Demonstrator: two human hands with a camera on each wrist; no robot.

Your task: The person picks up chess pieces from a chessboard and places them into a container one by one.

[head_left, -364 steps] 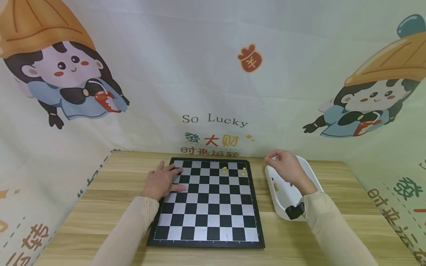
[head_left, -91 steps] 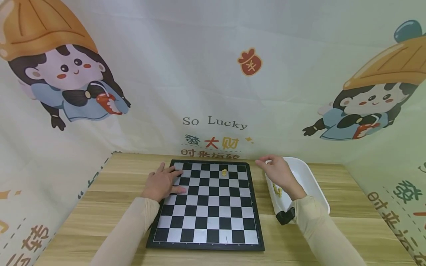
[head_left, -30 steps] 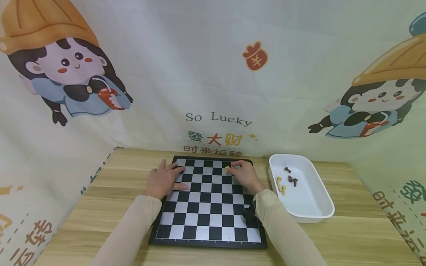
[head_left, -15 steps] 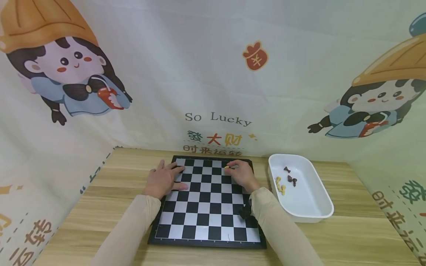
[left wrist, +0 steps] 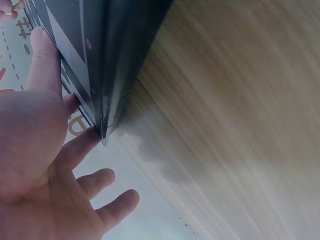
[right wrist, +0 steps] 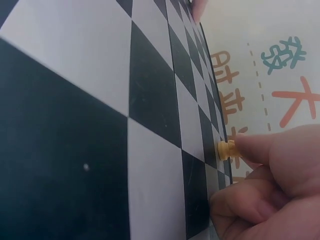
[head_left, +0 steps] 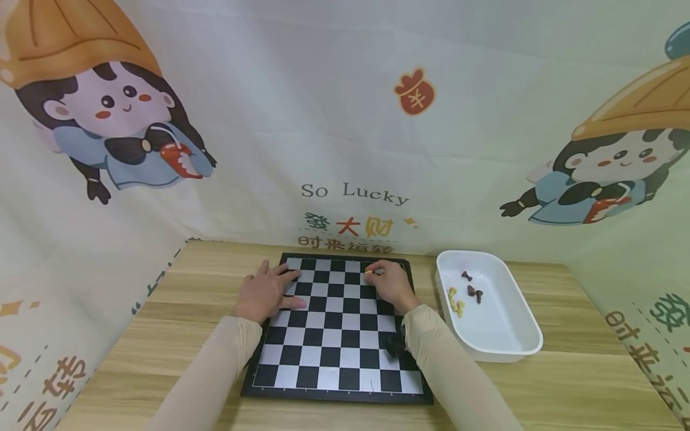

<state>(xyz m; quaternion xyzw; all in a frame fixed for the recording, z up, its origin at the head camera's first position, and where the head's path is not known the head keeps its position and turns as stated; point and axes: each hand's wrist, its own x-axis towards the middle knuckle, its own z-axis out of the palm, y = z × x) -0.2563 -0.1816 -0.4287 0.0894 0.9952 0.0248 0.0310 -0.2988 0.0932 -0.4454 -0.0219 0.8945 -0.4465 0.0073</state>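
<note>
A black-and-white chessboard [head_left: 329,339] lies flat on the table. My left hand [head_left: 263,293] rests on its left edge with the fingers spread; in the left wrist view the left hand [left wrist: 45,150] touches the board's rim and corner. Over the far right of the board, my right hand [head_left: 393,286] pinches a small yellow chess piece [right wrist: 226,150] between thumb and fingers. In the right wrist view the piece's base is at the board surface, and its top is hidden by the fingertips.
Right of the board stands a white tray [head_left: 498,338]. Yellow chess pieces [head_left: 457,306] and dark brown chess pieces [head_left: 472,291] lie along its left side. A printed cloth [head_left: 350,149] hangs behind the wooden table [head_left: 571,359].
Two yellow pieces stood on the board 12 s ago, and one 3 s ago. My right hand has since moved from the tray to that piece and pinches it. The left hand stays put.
</note>
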